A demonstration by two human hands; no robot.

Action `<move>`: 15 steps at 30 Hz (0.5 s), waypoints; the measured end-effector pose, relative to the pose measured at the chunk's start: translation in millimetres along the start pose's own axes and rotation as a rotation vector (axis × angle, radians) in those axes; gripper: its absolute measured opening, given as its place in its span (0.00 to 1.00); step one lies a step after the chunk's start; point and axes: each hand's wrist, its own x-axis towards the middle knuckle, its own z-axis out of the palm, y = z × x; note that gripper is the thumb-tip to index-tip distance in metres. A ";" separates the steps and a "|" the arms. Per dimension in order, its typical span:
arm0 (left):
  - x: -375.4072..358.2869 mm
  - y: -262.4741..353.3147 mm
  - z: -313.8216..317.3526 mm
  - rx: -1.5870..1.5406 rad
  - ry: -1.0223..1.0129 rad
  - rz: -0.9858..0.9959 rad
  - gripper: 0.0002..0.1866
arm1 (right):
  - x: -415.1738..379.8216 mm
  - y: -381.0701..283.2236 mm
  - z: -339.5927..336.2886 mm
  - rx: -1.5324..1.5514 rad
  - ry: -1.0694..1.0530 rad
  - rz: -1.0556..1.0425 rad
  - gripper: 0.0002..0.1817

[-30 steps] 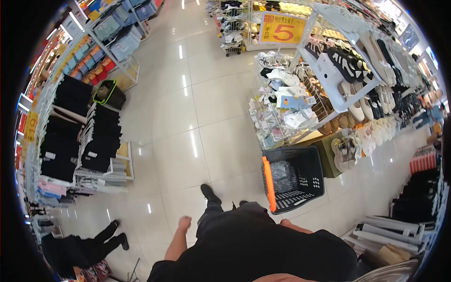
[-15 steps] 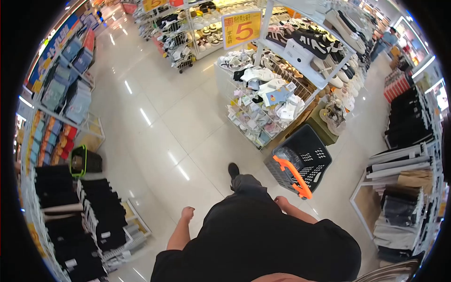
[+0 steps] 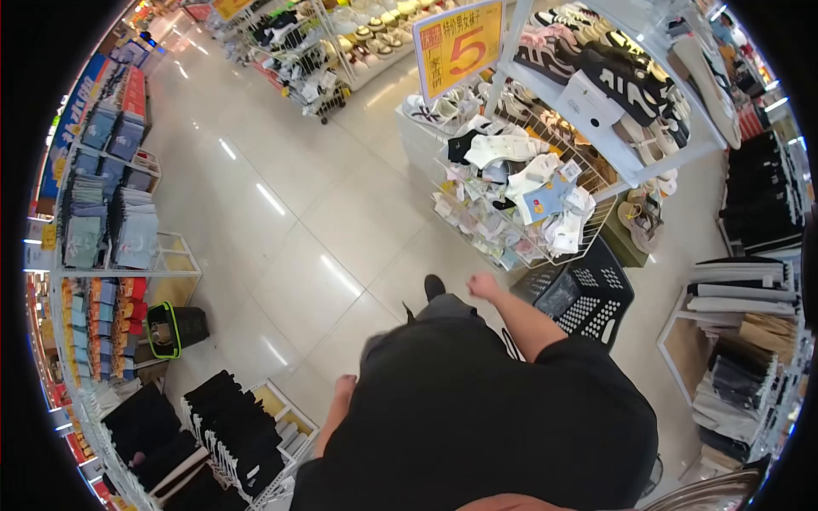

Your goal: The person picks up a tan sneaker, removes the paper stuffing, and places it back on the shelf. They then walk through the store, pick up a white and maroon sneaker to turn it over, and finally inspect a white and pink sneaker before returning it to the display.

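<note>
My right hand (image 3: 482, 286) is stretched forward over the floor, fingers loosely curled, with nothing visible in it. It is close to a black shopping basket (image 3: 607, 296) but apart from it. The basket stands beside the sock display, with a clear plastic-looking item (image 3: 558, 300) inside; my right forearm hides part of it. My left hand (image 3: 345, 385) hangs low at my left side, away from any goods; its fingers are too small and partly hidden to make out. White and patterned socks (image 3: 545, 200) lie piled in a wire rack ahead to the right.
A yellow price sign (image 3: 461, 49) rises above the socks, next to shelves of shoes (image 3: 618, 81). Racks of dark clothing (image 3: 234, 430) stand at the left, near a green-rimmed dark basket (image 3: 179, 330). Folded trousers (image 3: 737, 298) fill a rack at the right. The tiled floor (image 3: 281, 230) runs ahead.
The sock display and basket are nearer. My right hand has swung forward and left. The basket's orange handle, visible before, is now out of sight behind my arm and body.
</note>
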 end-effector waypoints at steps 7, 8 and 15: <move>80.8 97.0 -96.2 -0.024 -0.153 0.185 0.12 | 70.1 -98.8 -42.1 0.274 0.163 0.046 0.11; 99.7 98.1 -104.8 -0.006 -0.188 0.227 0.12 | 69.7 -96.5 -38.4 0.254 0.169 0.071 0.11; 191.6 195.2 -223.4 -0.066 -0.239 0.144 0.11 | 8.7 -32.6 17.0 -0.039 -0.188 0.811 0.11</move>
